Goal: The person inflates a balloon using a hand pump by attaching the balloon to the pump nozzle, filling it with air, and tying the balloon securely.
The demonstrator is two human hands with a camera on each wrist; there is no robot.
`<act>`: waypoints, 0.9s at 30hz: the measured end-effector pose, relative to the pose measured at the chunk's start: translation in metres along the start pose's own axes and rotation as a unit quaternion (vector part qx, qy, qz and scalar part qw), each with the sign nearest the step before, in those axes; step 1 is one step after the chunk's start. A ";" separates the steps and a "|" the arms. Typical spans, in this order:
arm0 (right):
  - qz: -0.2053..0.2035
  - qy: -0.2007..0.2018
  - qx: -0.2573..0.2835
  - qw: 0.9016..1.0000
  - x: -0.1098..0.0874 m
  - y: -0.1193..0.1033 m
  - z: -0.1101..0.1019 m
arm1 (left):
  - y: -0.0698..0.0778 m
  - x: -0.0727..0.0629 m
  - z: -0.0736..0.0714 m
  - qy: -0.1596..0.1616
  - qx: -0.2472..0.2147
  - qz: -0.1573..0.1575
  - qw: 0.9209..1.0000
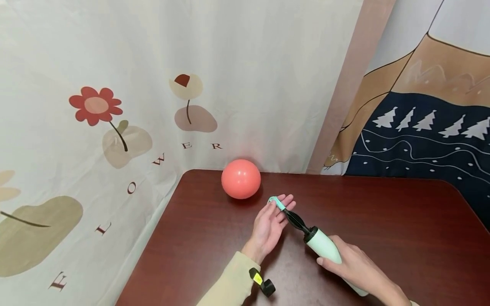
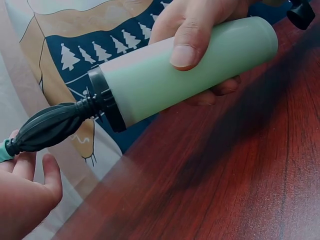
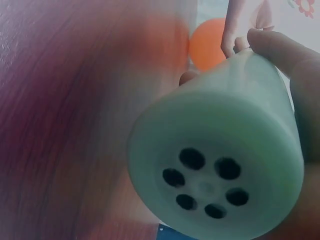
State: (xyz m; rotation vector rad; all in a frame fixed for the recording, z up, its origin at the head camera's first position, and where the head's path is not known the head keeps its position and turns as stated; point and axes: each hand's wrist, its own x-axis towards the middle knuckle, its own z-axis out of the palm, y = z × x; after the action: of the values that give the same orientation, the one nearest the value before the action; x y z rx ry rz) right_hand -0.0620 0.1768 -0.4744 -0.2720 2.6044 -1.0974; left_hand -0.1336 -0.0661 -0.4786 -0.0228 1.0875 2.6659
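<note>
My right hand grips a pale green balloon pump around its barrel. The pump slants over the table, its ribbed black nozzle pointing up and left. A limp teal balloon sits over the nozzle tip. With the palm turned up, my left hand pinches this balloon between thumb and fingers. In the left wrist view only its neck shows, at the left edge. The right wrist view shows the pump's end, which has several round holes.
An inflated coral-red balloon rests near the back edge of the dark red-brown table, beyond my left hand. A pale curtain with printed flowers hangs behind and to the left. A dark blue patterned cloth hangs at the back right.
</note>
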 end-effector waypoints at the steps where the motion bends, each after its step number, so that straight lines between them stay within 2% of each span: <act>1: 0.000 0.001 0.001 1.000 0.000 -0.001 0.000 | 0.000 0.001 0.000 0.000 -0.001 -0.001 1.000; 16: -0.014 0.014 0.014 1.000 -0.002 -0.006 0.006 | -0.013 0.004 0.005 0.028 0.027 0.016 0.999; 27: -0.003 0.029 0.011 1.000 0.000 -0.009 0.011 | -0.023 0.003 0.009 0.045 -0.023 -0.001 0.999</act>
State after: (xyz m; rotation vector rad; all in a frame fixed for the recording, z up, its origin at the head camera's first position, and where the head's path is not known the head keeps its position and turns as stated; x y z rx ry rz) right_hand -0.0582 0.1635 -0.4754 -0.2465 2.6412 -1.1518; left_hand -0.1299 -0.0435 -0.4884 -0.1547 1.0519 2.7122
